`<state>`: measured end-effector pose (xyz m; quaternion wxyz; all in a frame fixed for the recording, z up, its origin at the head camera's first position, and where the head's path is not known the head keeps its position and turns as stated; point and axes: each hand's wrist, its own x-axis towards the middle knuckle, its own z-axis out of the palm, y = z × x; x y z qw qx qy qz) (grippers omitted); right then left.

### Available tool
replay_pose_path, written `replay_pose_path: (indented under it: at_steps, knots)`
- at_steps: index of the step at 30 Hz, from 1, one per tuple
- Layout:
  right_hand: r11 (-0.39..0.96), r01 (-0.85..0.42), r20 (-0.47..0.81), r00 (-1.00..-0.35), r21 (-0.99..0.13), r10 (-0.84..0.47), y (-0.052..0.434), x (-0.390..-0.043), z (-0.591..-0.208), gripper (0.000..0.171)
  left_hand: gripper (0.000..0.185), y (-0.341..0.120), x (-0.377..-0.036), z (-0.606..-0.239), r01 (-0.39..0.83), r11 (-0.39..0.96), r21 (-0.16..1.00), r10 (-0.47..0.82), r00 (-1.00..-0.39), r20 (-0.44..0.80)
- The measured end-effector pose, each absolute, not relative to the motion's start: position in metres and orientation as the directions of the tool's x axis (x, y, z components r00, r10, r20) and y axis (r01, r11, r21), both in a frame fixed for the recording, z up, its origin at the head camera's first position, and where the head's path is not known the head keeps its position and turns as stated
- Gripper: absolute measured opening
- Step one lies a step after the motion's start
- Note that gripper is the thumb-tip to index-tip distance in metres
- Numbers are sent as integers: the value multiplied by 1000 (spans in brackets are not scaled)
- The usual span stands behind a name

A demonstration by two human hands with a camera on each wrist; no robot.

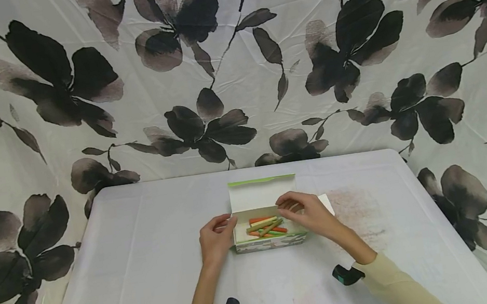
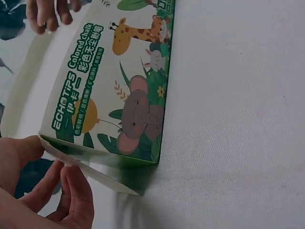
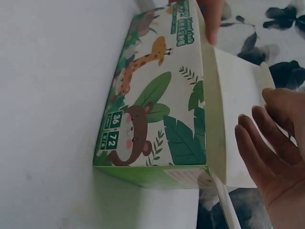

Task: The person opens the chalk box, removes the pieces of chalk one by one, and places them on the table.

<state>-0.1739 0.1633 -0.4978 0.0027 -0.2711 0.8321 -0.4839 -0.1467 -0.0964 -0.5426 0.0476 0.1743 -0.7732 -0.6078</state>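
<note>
While both hands work at it, open chalk box [image 1: 265, 206] sits mid-table [image 1: 138, 272] | left hand [image 1: 215, 238] fingers curled on box's left end flap | right hand [image 1: 307, 211] loosely curled over box's right side, grip unclear | coloured chalk sticks [image 1: 266, 226] lie inside

My head view looks forward and down from above the near edge of the worktop [image 1: 151, 292], taking in the open chalk box [image 1: 267, 222] from some way off. My left wrist view sits very close to the box's [image 2: 119, 86] left end, low over the worktop. My right wrist view hugs its [image 3: 157, 109] right end. All three share that box.
</note>
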Motion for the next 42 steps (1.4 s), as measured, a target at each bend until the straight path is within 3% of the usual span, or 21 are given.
replay_pose_path:
  at_steps: [9,20,24,34,42]
  knots:
    - [386,-526,210,-757,-758,-619,149,-185,-504,23,31,-97,-146,-541,-243,33,969,-300,-928,-223]
    - [512,-687,137,-656,-515,-742,142,-191,-521,20,32,-95,-146,-542,-256,-53,965,-308,-915,-260]
    - [548,-706,105,-650,-449,-753,138,-192,-521,17,31,-96,-147,-542,-267,-50,962,-319,-909,-269]
    - [577,-801,39,-589,-156,-807,125,-196,-519,10,31,-95,-147,-543,-278,-113,954,-326,-896,-300]
    - [582,-808,20,-586,-98,-810,118,-198,-520,14,35,-93,-145,-540,-283,-148,948,-324,-891,-317]
